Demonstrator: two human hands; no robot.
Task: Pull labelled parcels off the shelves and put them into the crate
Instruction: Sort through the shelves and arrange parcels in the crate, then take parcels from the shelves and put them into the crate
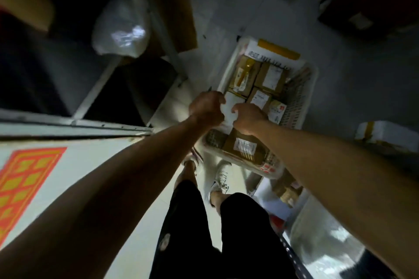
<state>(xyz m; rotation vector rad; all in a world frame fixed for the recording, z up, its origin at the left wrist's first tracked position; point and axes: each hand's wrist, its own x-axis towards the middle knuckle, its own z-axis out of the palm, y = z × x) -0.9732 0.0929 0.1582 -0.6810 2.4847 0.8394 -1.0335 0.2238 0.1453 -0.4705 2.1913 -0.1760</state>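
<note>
Both hands, left hand [206, 108] & right hand [248, 118], fingers curled pinching a flat white parcel [229, 108] over the white plastic lattice crate [299, 95]. Crate approx. full w/ brown cardboard boxes [272, 79]; shelves likely hold more.

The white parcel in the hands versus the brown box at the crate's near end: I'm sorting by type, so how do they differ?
The white parcel is pale and gripped by the left hand and right hand above the crate; the brown box is cardboard-coloured and lies in the crate untouched. The white parcel is largely hidden by fingers; the brown box shows its label plainly. Both are over or in the crate.
</note>
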